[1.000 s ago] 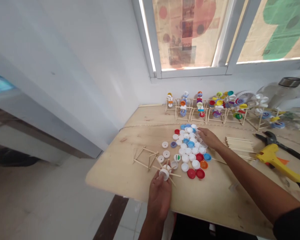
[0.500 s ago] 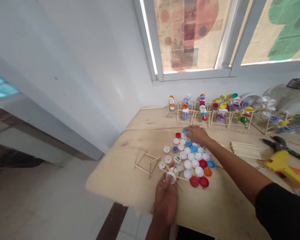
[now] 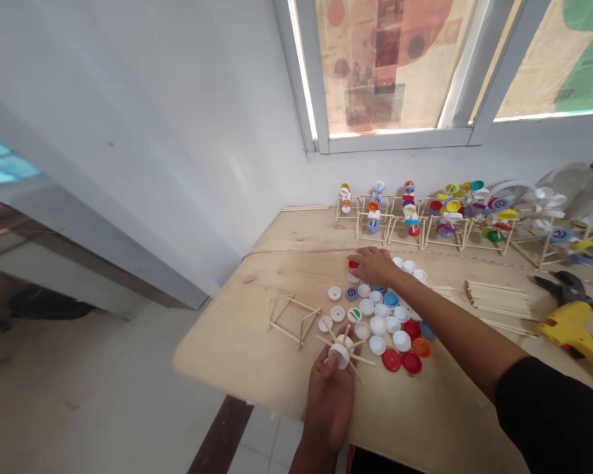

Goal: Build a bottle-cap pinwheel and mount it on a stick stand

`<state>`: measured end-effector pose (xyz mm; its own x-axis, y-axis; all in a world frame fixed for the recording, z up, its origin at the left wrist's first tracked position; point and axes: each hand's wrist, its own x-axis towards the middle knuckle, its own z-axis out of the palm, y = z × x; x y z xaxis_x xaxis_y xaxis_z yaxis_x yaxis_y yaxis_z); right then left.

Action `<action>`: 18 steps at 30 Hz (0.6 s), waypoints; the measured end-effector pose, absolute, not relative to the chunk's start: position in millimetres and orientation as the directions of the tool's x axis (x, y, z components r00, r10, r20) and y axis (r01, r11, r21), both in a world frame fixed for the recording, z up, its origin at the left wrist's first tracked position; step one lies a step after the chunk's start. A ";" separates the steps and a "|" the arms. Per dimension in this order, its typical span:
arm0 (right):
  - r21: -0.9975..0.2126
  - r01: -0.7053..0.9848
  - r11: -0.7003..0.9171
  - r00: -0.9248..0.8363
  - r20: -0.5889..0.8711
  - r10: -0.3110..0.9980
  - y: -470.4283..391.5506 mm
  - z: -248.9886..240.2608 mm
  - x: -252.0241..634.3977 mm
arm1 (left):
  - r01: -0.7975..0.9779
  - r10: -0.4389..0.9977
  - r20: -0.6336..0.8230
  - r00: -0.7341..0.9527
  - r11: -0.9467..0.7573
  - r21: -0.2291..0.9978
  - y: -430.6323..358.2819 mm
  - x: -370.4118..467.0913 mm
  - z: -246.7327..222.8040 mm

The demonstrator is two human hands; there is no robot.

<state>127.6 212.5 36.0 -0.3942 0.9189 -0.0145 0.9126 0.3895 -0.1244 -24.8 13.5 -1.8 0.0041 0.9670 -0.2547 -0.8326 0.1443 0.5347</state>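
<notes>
Near the table's front edge, my left hand [image 3: 330, 395] holds a white cap hub [image 3: 339, 356] with wooden sticks radiating from it. My right hand [image 3: 375, 266] reaches over the back left of the spread of bottle caps, its fingers at a red cap [image 3: 354, 264]; the fingertips are partly hidden, so a firm hold cannot be made out. White caps [image 3: 378, 325], a blue cap [image 3: 391, 299], red caps [image 3: 391, 360] and an orange cap [image 3: 422, 347] lie between the hands and the right forearm. Left of them stands a stick frame [image 3: 294, 320].
Along the wall stand several stick frames with colourful cap wheels [image 3: 446, 217]. Stick bundles [image 3: 497, 299], black pliers [image 3: 573, 289] and a yellow glue gun [image 3: 570, 327] lie at the right. A string [image 3: 301, 250] crosses the wooden table [image 3: 227, 336].
My right hand has moved left across the caps, from beside a blue cap to the red one. My left hand still holds the hub with sticks. The view has shifted slightly.
</notes>
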 end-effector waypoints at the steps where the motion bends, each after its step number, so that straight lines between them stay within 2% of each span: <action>1: -0.128 0.907 0.400 -0.406 -0.021 0.914 212.4 34.5 125.6 | -0.832 0.968 -0.250 0.006 0.144 0.536 13.3 -25.1 -2.2; 9: -0.170 0.886 0.431 -0.435 0.018 0.900 183.3 46.8 158.6 | -0.847 0.973 -0.229 0.037 0.152 0.509 13.5 -26.3 -0.2; 11: -0.222 0.903 0.369 -0.366 0.057 0.929 179.8 49.9 183.1 | -0.848 0.975 -0.220 0.045 0.153 0.507 13.4 -26.5 0.0; 13: -0.359 0.903 0.237 -0.219 0.091 0.971 178.3 48.1 209.2 | -0.846 0.975 -0.213 0.054 0.158 0.510 13.2 -26.4 -0.1; 15: -0.399 0.908 0.131 -0.104 0.089 0.991 176.6 41.8 229.9 | -0.846 0.974 -0.215 0.070 0.172 0.505 12.9 -26.2 -0.2; 18: -0.410 0.909 0.070 -0.050 0.059 0.997 171.1 29.2 242.6 | -0.851 0.972 -0.218 0.084 0.184 0.493 12.6 -25.5 -0.1</action>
<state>242.6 171.1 29.2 -0.0504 0.9970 0.0594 0.9092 0.0704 -0.4104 -25.5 12.6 -0.1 0.0841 0.9724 -0.2177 -0.8506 0.1839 0.4927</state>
